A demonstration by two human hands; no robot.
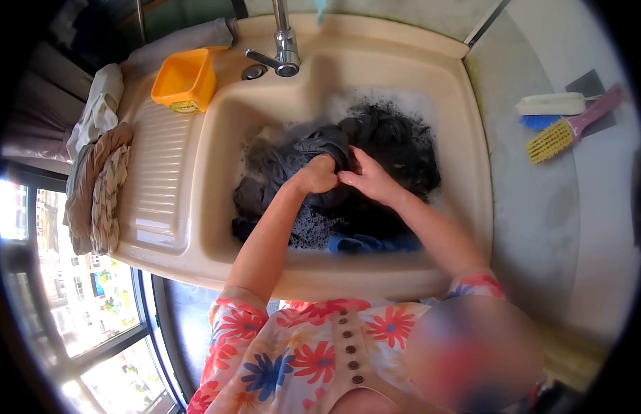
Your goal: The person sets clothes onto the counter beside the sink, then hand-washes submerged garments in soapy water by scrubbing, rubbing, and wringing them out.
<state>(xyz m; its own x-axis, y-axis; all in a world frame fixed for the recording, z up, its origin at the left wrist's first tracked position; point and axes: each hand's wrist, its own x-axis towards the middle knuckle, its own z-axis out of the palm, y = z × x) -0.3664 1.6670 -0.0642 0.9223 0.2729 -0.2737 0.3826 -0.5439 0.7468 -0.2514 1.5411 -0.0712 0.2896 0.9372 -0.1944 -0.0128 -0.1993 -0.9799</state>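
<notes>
Dark wet clothes lie in soapy water in the beige sink. My left hand is closed on a dark grey garment, its fingertips partly hidden in the folds. Close beside it, my right hand pinches the same bunched cloth, thumb and fingers around a fold. More black clothing floats at the back right of the basin, ringed by suds. A blue cloth shows at the front edge of the water. What kind of garment I hold cannot be made out.
A chrome faucet rises behind the basin. On the ribbed drainboard stands a yellow container; wrung clothes hang over its left edge. A yellow-bristled brush and a white brush are at the right wall.
</notes>
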